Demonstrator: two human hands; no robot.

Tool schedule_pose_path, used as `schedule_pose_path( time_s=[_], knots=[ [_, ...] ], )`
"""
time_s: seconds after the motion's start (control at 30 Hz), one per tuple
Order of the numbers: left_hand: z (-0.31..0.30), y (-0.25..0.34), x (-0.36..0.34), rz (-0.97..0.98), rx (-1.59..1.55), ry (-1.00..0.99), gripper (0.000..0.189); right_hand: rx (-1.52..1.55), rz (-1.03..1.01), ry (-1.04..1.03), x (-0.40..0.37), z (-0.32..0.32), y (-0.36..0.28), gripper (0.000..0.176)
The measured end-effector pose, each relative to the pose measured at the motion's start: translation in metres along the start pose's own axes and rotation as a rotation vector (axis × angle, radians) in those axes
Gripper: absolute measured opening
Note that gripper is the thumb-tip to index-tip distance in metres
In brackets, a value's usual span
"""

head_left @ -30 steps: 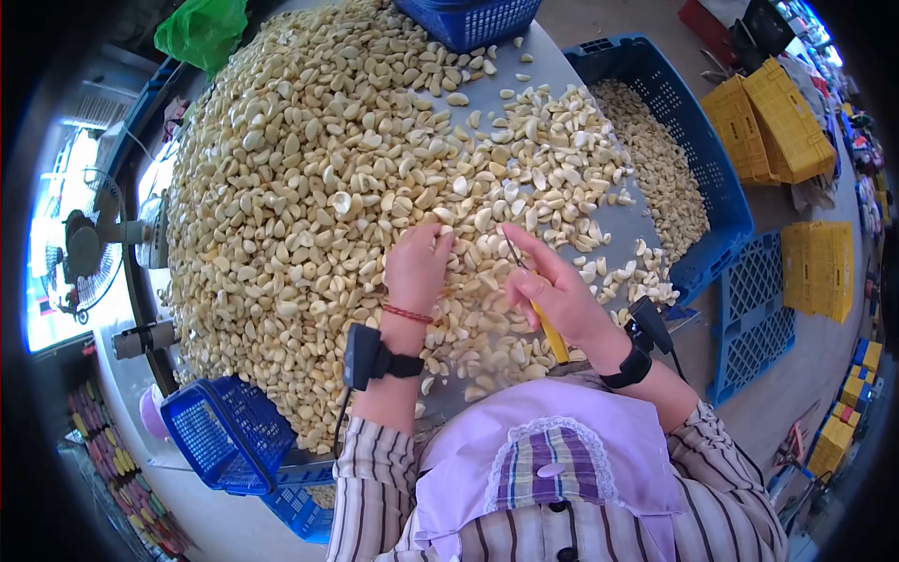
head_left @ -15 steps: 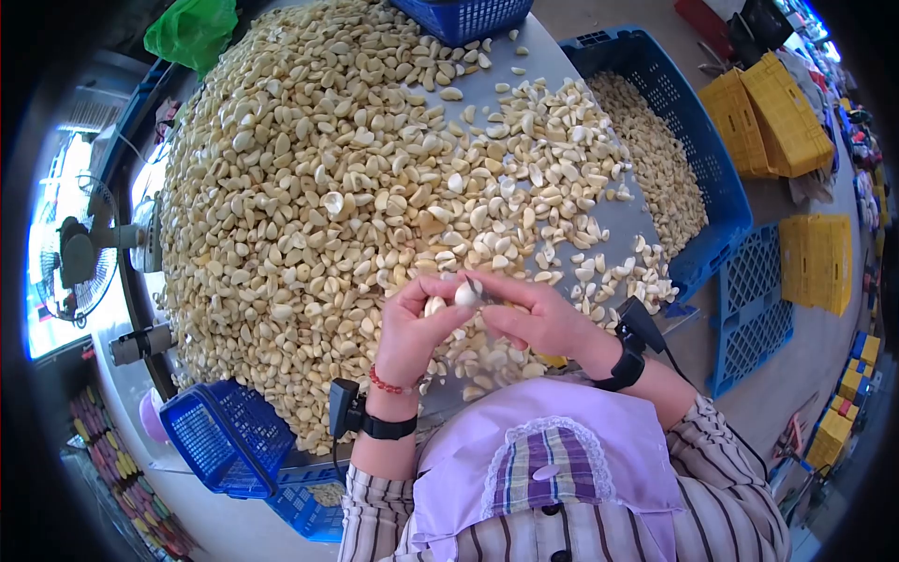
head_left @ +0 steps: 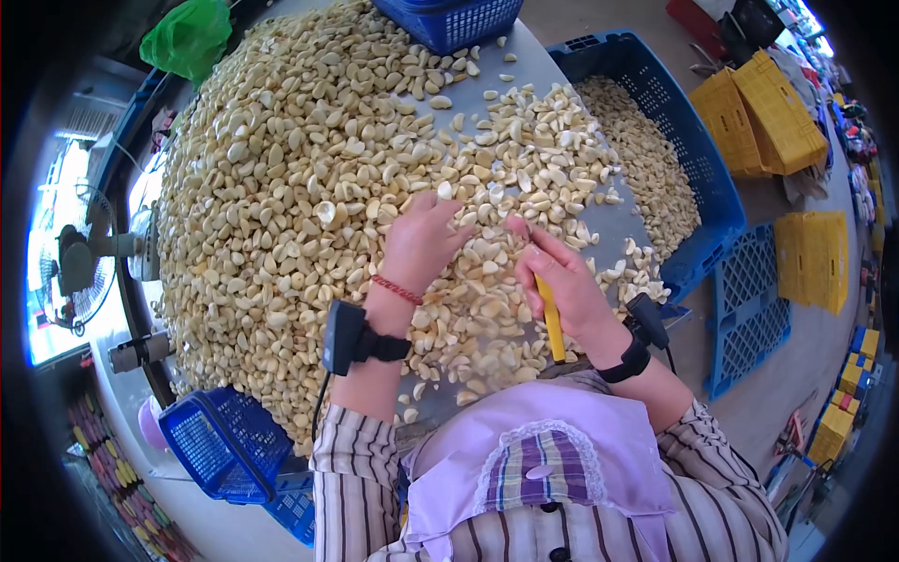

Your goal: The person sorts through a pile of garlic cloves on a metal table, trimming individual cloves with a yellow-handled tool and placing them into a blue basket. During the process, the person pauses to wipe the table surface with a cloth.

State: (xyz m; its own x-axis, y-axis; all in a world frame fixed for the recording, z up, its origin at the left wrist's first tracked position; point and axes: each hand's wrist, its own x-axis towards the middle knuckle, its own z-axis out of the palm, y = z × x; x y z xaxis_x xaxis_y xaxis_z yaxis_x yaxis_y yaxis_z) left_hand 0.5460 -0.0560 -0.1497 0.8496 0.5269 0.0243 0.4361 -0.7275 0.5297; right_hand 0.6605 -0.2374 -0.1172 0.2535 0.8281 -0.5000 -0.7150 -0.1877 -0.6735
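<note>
A broad heap of pale, cream-coloured split pieces (head_left: pixel 272 206) covers a metal table (head_left: pixel 524 58). My left hand (head_left: pixel 423 242) reaches into the pieces near the middle, fingers bent down among them; whether it holds one is hidden. To its right, my right hand (head_left: pixel 562 281) is closed round a tool with a yellow handle (head_left: pixel 551 323), which points down towards my apron. The tool's tip, near my thumb and forefinger, is too small to make out. The two hands are apart, both above the pieces.
A large blue crate (head_left: pixel 721 201) of pieces stands at the right, a blue basket (head_left: pixel 449 23) at the top, another (head_left: pixel 211 445) at the lower left. Yellow crates (head_left: pixel 810 258) and a blue grid pallet (head_left: pixel 749 309) lie further right. A fan (head_left: pixel 89 253) stands left.
My hands have parted. The left has moved up onto the heap; the right has shifted right and up, its yellow handle now plainly visible. The white piece between them is no longer seen there.
</note>
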Motion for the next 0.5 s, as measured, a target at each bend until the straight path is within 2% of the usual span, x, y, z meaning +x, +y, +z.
schedule_pose_path(
  time_s=[0.03, 0.1, 0.13, 0.23, 0.4, 0.47, 0.5],
  knots=[
    [0.009, 0.002, 0.003, 0.005, -0.001, -0.004, 0.028, 0.003, -0.002, 0.005, 0.0, -0.003, -0.001, 0.043],
    [0.029, 0.001, 0.006, -0.145, 0.154, -0.091, 0.025, -0.005, -0.044, 0.052, 0.001, -0.01, -0.001, 0.043],
    [0.029, 0.005, 0.005, -0.168, 0.116, -0.07, 0.022, -0.003, -0.046, 0.057, 0.001, -0.011, -0.002, 0.043],
    [0.033, 0.001, -0.001, -0.127, -0.029, 0.027, 0.02, -0.007, -0.051, 0.057, -0.002, -0.015, -0.001, 0.043],
    [0.033, 0.0, -0.01, -0.13, 0.063, 0.04, 0.016, -0.041, -0.008, 0.037, 0.003, -0.013, 0.008, 0.044],
    [0.03, -0.004, -0.011, -0.356, -0.547, -0.14, 0.019, -0.067, -0.021, 0.02, 0.001, -0.008, 0.004, 0.045],
    [0.026, -0.002, -0.014, -0.354, -0.549, -0.14, 0.019, -0.089, -0.032, 0.011, -0.001, -0.007, 0.001, 0.045]
  ],
)
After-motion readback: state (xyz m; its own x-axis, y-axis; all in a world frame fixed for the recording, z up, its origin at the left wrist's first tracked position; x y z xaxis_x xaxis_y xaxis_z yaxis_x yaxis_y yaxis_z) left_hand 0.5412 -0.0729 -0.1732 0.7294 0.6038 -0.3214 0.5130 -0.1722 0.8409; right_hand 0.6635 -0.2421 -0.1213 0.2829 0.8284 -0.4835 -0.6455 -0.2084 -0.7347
